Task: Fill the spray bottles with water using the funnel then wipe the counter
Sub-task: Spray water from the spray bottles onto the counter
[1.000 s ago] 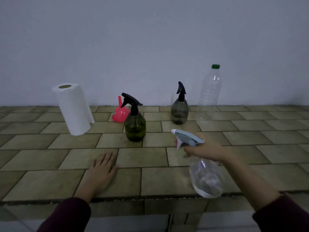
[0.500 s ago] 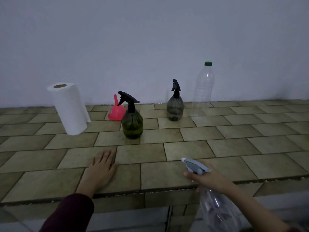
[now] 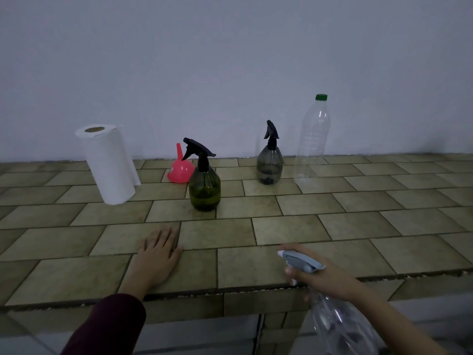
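Now lower | right hand (image 3: 325,275) grips clear spray bottle (image 3: 337,326) (below counter (image 3: 281,226) edge) | left hand (image 3: 156,254) flat

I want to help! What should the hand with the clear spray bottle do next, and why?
Probably set the clear spray bottle upright on the counter. The right hand holds it past the edge with its top on, and the funnel sits unused.

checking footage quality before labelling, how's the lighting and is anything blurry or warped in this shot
Head view: dim, flat light with a bluish wall and only faint shadows; wide-angle bending leans the paper towel roll outward; the clear spray bottle in the right hand is smeared at the bottom edge; the green spray bottle and pink funnel look sharp.
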